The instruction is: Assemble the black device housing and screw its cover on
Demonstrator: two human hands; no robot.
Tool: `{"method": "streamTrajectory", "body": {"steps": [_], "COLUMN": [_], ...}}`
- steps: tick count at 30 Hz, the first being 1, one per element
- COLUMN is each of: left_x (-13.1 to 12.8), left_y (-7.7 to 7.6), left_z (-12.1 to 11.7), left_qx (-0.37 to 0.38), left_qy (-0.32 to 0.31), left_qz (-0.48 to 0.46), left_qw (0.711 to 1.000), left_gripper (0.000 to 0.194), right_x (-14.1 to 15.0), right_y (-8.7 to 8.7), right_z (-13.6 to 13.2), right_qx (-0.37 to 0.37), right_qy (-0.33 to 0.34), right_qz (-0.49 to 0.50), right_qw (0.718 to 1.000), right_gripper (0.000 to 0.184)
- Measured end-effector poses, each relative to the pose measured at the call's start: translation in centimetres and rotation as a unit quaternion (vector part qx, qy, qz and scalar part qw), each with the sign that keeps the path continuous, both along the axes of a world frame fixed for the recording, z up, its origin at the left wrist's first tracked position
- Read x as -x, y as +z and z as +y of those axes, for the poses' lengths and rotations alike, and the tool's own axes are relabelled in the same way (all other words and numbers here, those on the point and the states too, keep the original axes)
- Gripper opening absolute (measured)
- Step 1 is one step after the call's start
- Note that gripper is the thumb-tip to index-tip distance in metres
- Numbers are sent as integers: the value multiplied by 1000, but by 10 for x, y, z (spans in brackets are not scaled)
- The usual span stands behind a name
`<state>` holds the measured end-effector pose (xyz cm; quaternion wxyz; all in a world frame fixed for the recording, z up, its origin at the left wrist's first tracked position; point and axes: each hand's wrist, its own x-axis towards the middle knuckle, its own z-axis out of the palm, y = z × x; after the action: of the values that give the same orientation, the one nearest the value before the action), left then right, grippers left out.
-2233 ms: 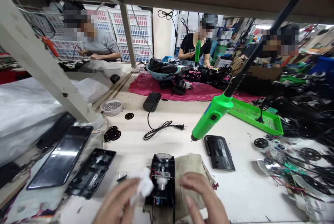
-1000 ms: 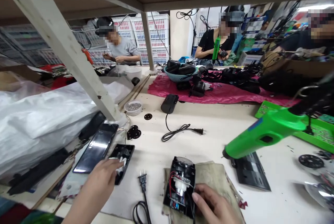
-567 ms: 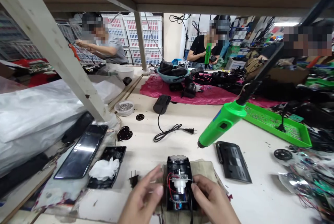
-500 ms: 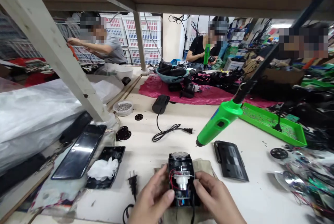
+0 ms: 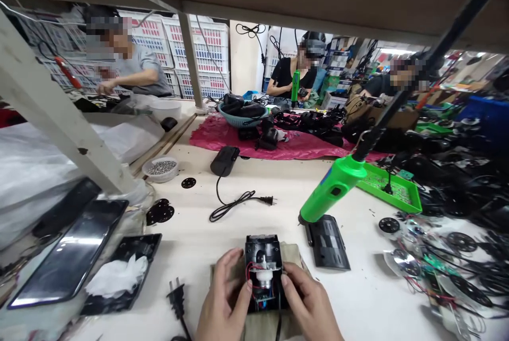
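An opened black plastic housing (image 5: 259, 247) rests on a folded beige cloth (image 5: 292, 259) in front of me. A silvery motor with a white collar (image 5: 263, 276), red wires and a bit of blue wiring show inside it. My left hand (image 5: 228, 298) grips the housing's left side, its thumb on the near left edge. On the right side, my right hand (image 5: 308, 298) holds the housing with thumb and fingertips close to the black cord (image 5: 279, 306), which runs out toward me. A matching black cover (image 5: 328, 243) lies to the right.
A green electric screwdriver (image 5: 332, 187) hangs nose-down over the table. Left are a phone (image 5: 69, 251), a black shell with white plastic (image 5: 119, 277) and a bowl of screws (image 5: 161, 167). A corded black device (image 5: 225, 160) lies ahead; wired parts (image 5: 433, 267) crowd the right. Co-workers sit opposite.
My view has turned to the right, so most things sit farther left. Both hands keep hold of the housing. The co-worker at left has lowered a hand from the orange-red tool.
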<state>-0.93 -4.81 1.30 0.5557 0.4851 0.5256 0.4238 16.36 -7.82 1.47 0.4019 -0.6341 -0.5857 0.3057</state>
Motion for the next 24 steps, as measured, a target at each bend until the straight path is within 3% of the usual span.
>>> {"method": "streamTrajectory", "body": {"steps": [5,11,20,24], "left_x": [0,2,3,7], "left_y": [-1,8,2,3], "left_z": [-1,11,10,3], "left_qx": [-79,-51,-12,-54], "left_qy": [1,-5,7,7], "left_qz": [112,83,3,32], "left_qw": [990,995,1000,998], "left_gripper": [34,27,37,39], "right_x": [5,5,6,7], "right_y": [2,1,2,2], "right_z": [-1,0,1,0], "right_qx": [-5,-5,-16,-35], "right_qy": [-29,-16,-11,-20], "right_qz": [-9,-11,-33,-22], "right_qw": [1000,1000,999,999], "right_gripper": [32,31,31,32]}}
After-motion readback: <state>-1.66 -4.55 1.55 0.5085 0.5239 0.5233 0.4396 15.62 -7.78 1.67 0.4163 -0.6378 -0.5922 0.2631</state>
